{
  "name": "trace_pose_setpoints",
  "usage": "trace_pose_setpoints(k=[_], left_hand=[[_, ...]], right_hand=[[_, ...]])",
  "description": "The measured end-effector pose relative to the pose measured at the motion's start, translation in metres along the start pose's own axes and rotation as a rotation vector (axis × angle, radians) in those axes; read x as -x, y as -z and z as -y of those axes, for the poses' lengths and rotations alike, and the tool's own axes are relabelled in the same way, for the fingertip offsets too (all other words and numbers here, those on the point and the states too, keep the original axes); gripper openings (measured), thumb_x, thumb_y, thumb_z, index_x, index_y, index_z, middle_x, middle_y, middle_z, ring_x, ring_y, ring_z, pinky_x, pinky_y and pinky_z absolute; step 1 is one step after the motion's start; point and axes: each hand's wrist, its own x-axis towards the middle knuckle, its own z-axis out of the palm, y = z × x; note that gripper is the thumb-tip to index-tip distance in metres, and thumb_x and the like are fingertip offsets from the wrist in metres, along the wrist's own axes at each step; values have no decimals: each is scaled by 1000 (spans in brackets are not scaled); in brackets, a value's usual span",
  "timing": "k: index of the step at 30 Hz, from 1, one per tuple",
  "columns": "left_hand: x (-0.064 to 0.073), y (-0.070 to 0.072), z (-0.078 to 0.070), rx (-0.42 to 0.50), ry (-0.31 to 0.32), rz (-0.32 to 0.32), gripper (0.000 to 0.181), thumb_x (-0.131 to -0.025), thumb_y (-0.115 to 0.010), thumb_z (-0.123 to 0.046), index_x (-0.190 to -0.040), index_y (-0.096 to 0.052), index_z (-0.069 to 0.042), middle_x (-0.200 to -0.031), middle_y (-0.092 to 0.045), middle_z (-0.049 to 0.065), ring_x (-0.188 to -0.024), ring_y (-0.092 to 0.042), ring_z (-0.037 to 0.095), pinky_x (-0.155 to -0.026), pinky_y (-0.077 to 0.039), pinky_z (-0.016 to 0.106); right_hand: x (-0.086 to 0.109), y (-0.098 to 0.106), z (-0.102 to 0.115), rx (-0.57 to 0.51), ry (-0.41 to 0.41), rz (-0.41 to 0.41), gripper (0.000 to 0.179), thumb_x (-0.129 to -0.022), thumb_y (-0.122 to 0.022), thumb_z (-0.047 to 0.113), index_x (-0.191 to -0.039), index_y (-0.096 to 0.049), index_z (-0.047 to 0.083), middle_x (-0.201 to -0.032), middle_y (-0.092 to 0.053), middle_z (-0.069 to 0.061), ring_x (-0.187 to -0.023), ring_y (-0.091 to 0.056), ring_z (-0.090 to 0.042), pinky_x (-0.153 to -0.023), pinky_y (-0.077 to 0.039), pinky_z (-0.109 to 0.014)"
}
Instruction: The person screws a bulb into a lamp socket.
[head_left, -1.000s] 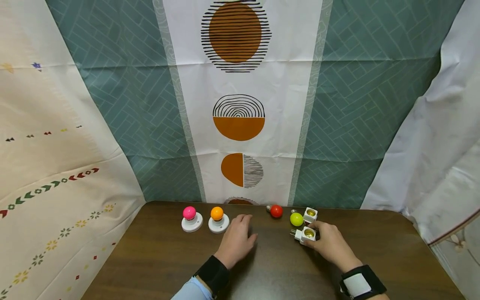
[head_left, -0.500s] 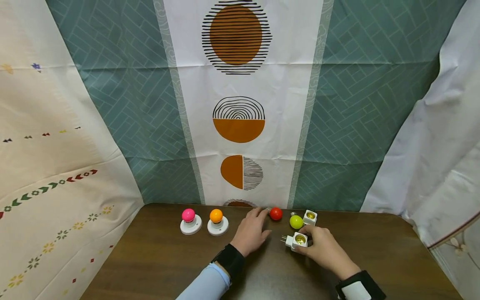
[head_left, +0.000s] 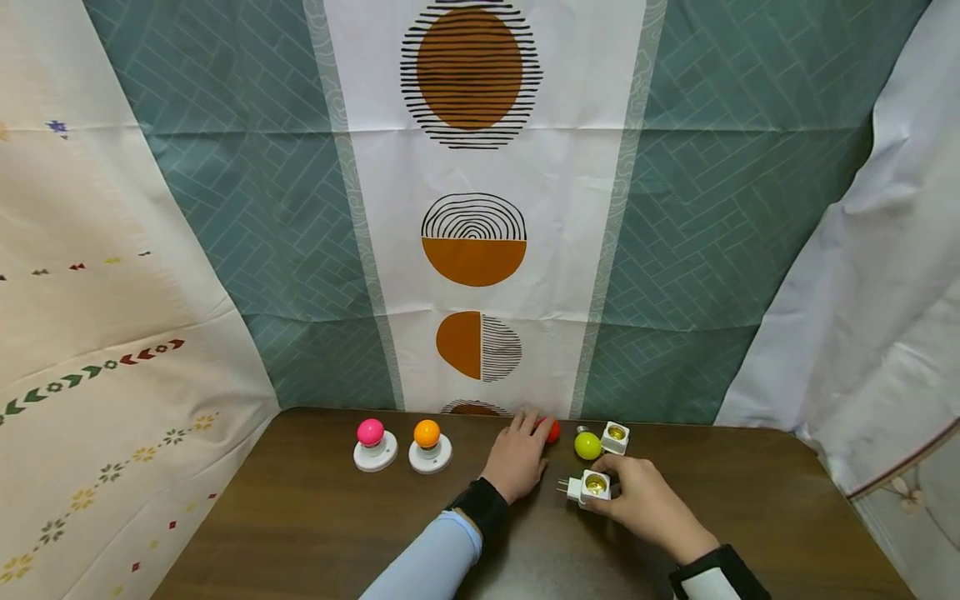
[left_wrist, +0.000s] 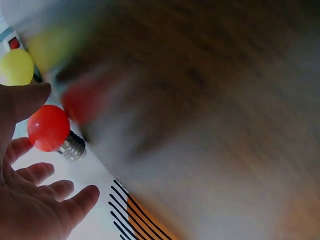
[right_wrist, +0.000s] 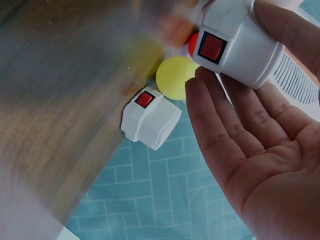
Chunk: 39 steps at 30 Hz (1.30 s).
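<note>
My left hand (head_left: 517, 461) reaches to the red light bulb (left_wrist: 48, 128) at the table's back edge. In the left wrist view its fingers are spread loosely, with the thumb above the bulb and a fingertip right at its side; the bulb's metal screw base points away. My right hand (head_left: 648, 500) holds a white plug-in lamp socket (head_left: 595, 487) between thumb and fingers, its brass-coloured opening up and its prongs pointing left. A red switch (right_wrist: 212, 48) shows on that socket in the right wrist view. Behind it lie a yellow-green bulb (head_left: 588, 446) and a second white socket (head_left: 615, 437).
To the left, a pink bulb (head_left: 370, 432) and an orange bulb (head_left: 427, 433) stand upright in round white bases (head_left: 430, 461). Patterned cloth (head_left: 480, 167) hangs behind the brown wooden table (head_left: 315, 533). More cloth hangs at both sides.
My left hand has moved right and away from me, from beside the orange bulb to the red bulb. My right hand has drawn the socket left and slightly nearer, apart from the second socket.
</note>
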Motion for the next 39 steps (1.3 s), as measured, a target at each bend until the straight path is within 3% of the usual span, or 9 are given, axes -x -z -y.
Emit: trace_pose_setpoints(k=[3, 9, 15, 20, 24, 31, 39], left_hand=[[-1, -1, -3, -27, -22, 15, 65, -85, -67, -32, -142, -37, -21, -145, -40, 8, -133, -40, 32, -99, -44, 46], [-3, 0, -5, 45, -48, 8, 60, -85, -68, -26, -138, -41, -15, -137, -49, 7, -126, -47, 27, -98, -47, 40], [-1, -4, 1, 101, 6, -1, 53, -80, -73, -24, -125, -46, -14, -120, -57, 5, -111, -56, 23, -93, -49, 34], [2, -4, 5, 108, 49, -30, 41, -77, -75, -20, -109, -50, -14, -105, -59, 5, -92, -62, 23, -77, -53, 36], [5, 2, 8, 117, 80, -59, 35, -78, -72, -13, -107, -52, -12, -100, -61, 7, -84, -64, 24, -70, -54, 37], [14, 15, 13, 160, 128, -36, 37, -83, -68, -14, -117, -53, -14, -106, -60, 9, -83, -64, 21, -75, -56, 35], [33, 35, 21, 290, 205, -87, 36, -84, -68, -20, -119, -59, -17, -115, -58, 9, -89, -62, 21, -79, -55, 36]], right_hand=[[1, 0, -1, 5, 8, 1, 37, -63, -85, 25, -93, -66, 17, -84, -64, 6, -73, -53, -8, -63, -44, -25], [1, 1, -2, -5, -3, 6, 36, -64, -84, 21, -94, -66, 16, -84, -64, 5, -72, -53, -8, -62, -45, -26], [0, -1, 0, -29, -6, -5, 39, -65, -83, 21, -99, -64, 14, -88, -65, 5, -74, -55, -7, -64, -47, -25], [2, -2, 3, -45, 0, -32, 40, -67, -83, 21, -102, -63, 15, -89, -66, 5, -75, -56, -6, -66, -47, -24], [3, -1, 4, -59, 10, -43, 40, -69, -82, 21, -103, -61, 15, -90, -65, 5, -76, -55, -6, -66, -47, -23], [2, -4, 6, -77, 11, -60, 41, -70, -81, 23, -105, -60, 16, -95, -66, 4, -79, -56, -6, -69, -48, -25], [1, -9, 8, -99, 54, -100, 41, -70, -81, 26, -105, -60, 18, -94, -65, 7, -81, -57, -4, -72, -49, -25]])
